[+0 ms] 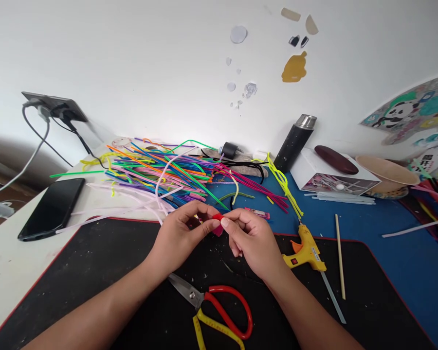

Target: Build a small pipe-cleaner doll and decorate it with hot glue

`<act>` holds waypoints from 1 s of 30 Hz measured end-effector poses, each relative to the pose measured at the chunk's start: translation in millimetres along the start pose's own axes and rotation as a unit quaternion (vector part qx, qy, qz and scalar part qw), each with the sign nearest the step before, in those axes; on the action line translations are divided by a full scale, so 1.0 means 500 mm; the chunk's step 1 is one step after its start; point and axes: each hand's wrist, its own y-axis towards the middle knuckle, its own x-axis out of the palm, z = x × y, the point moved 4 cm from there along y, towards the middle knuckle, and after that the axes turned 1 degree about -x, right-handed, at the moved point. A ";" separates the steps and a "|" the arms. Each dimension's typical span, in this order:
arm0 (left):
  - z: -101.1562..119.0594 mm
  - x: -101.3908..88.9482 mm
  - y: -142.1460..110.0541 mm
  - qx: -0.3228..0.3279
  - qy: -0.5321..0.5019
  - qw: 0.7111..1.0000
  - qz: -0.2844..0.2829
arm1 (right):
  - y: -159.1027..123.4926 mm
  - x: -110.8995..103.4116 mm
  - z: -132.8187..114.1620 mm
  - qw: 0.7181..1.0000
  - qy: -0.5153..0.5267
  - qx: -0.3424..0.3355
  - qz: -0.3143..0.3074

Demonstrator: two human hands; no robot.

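My left hand (pixel 178 236) and my right hand (pixel 254 239) meet above the black mat (pixel 105 262), fingertips pinched together. Between them is a small red piece (pixel 218 217), with a magenta part showing just below; the fingers cover most of it, and its material is not clear. Below my hands lie scissors (pixel 228 311) with one red and one yellow handle, their blade tips hidden under my left forearm. Beside my right wrist rests a yellow glue gun (pixel 308 250), a clear glue stick in its back end.
Many colourful pipe cleaners (pixel 160 172) are heaped behind my hands. A phone (pixel 53 206) lies at left. A wooden stick (pixel 339 257), a black thermos (pixel 295 141), a white box (pixel 314 167) and a bowl (pixel 387 170) are at right. Cables hang from a wall socket (pixel 54 106).
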 end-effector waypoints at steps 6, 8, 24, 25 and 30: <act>-0.014 0.007 0.005 -0.097 -0.100 0.990 -0.032 | -0.001 0.000 0.002 1.000 -0.005 0.007 -0.001; -0.023 0.010 0.006 -0.137 -0.145 0.979 -0.046 | 0.000 0.001 0.003 1.000 -0.013 0.002 -0.001; -0.008 0.005 0.007 -0.123 -0.181 0.974 -0.063 | -0.004 0.004 0.001 0.999 -0.052 -0.013 0.000; -0.009 0.006 0.007 -0.116 -0.180 0.975 -0.065 | -0.003 0.004 0.002 0.999 -0.052 -0.013 0.000; -0.012 0.004 0.008 -0.094 -0.154 0.981 -0.069 | 0.000 0.004 0.006 0.999 -0.050 -0.003 -0.002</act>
